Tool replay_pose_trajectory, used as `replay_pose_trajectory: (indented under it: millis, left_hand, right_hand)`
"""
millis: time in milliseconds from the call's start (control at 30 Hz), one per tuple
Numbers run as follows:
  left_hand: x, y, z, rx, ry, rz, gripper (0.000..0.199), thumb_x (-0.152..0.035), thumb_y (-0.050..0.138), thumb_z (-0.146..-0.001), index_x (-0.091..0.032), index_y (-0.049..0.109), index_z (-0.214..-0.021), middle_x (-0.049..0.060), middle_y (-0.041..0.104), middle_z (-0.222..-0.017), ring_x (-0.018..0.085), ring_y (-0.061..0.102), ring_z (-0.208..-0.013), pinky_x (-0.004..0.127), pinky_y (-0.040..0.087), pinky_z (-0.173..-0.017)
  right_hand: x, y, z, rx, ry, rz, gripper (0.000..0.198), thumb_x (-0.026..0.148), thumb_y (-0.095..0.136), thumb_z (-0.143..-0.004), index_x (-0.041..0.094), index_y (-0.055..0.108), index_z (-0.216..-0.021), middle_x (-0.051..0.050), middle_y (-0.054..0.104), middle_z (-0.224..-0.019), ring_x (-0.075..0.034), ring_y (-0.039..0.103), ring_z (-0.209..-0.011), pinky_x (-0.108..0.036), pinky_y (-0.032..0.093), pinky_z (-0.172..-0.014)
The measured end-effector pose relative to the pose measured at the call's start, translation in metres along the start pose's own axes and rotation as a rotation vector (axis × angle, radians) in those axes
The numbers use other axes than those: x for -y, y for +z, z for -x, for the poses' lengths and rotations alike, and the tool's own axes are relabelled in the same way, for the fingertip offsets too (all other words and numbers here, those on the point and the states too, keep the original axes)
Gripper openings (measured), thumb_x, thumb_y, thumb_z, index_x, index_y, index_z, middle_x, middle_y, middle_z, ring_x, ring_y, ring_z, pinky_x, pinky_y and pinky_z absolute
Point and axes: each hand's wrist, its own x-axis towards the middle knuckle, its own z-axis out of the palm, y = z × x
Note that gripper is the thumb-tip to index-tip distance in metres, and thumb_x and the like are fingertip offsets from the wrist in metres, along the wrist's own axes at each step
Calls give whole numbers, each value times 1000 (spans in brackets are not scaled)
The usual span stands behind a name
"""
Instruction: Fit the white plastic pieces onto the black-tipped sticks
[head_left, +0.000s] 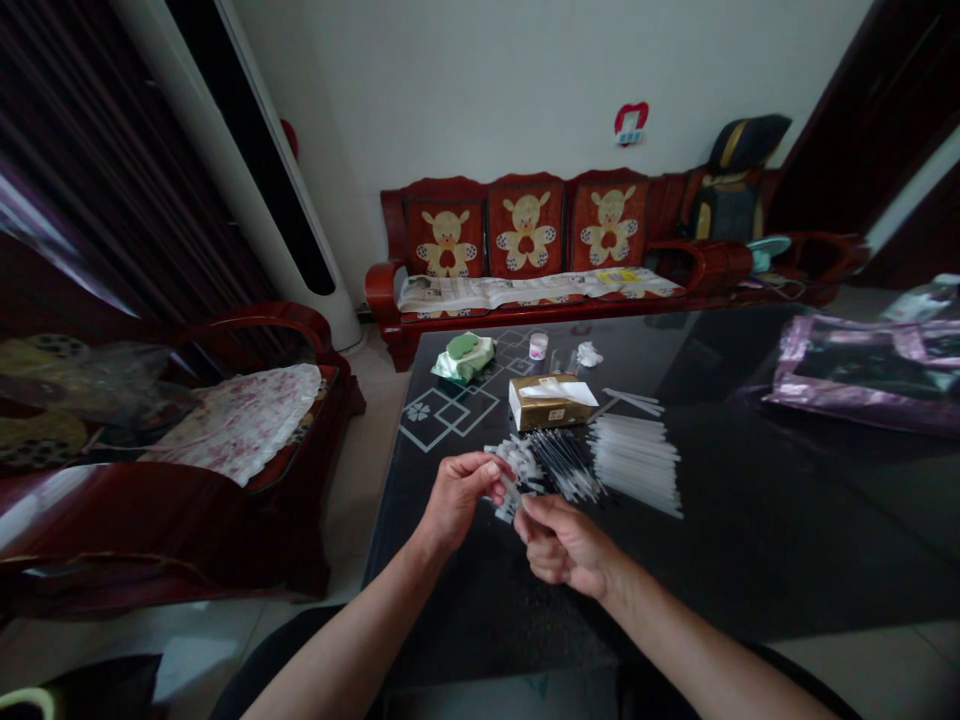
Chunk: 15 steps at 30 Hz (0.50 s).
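Note:
Over the near side of the dark table (442, 560), my left hand (465, 492) and my right hand (564, 545) meet, fingertips almost touching. A short, pale translucent tube (511, 489) runs between them, and both hands pinch it. Its ends are hidden in my fingers. Just behind lies a heap of small white pieces (521, 455). To its right is a bunch of thin black rods with pale ends, like pen refills (566, 462). Farther right, long whitish translucent tubes (636, 462) lie side by side, with a few loose tubes (634, 402) behind them.
Behind the heaps stands a gold tissue box (551, 412). Farther back are a green wipes pack (465, 358), a small white jar (538, 346) and a crumpled tissue (589, 354). A purple-edged bag (862, 400) lies at right. Wooden sofas (517, 235) stand beyond the table.

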Motion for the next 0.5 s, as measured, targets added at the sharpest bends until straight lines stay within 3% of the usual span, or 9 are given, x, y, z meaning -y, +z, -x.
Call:
replay_pose_trajectory:
  millis: [100,233,300,400,500]
  left_hand:
    - [3,3,1,-113,6,-16,22,-30,70,-75,-9,72,-77,4,64,-60,9,53,-49,20,43,-50]
    - [7,10,4,-226,4,0,21,-31,72,-73,-9,72,-76,3,64,-59,9,54,-50,21,44,-51]
    - [10,13,4,-274,7,29,21,-31,72,-72,-10,71,-76,2,65,-61,9,54,-51,21,44,-53]
    - [12,11,4,-293,0,49,21,-31,72,-73,-10,71,-76,2,63,-60,9,53,-51,21,44,-53]
    - [9,4,2,-180,-50,39,23,-32,71,-74,-9,71,-74,2,62,-58,9,53,-50,21,43,-53]
  right_hand:
    - [3,6,-1,-209,-182,353,41,51,44,-90,18,51,-67,10,23,-41,-5,15,-35,-20,14,-36]
    - [3,8,-2,-516,-542,1067,40,43,44,-91,17,51,-62,2,42,-52,-9,37,-49,-25,26,-51]
    - [1,8,-3,-634,-606,1271,36,40,45,-91,18,53,-63,1,45,-54,-10,39,-51,-28,25,-55]
    - [0,9,-3,-646,-601,1234,36,40,46,-90,18,53,-63,0,47,-55,-11,40,-51,-28,25,-55]
    - [1,6,-2,-428,-378,798,41,48,44,-90,18,52,-64,4,38,-48,-8,31,-41,-24,24,-46]
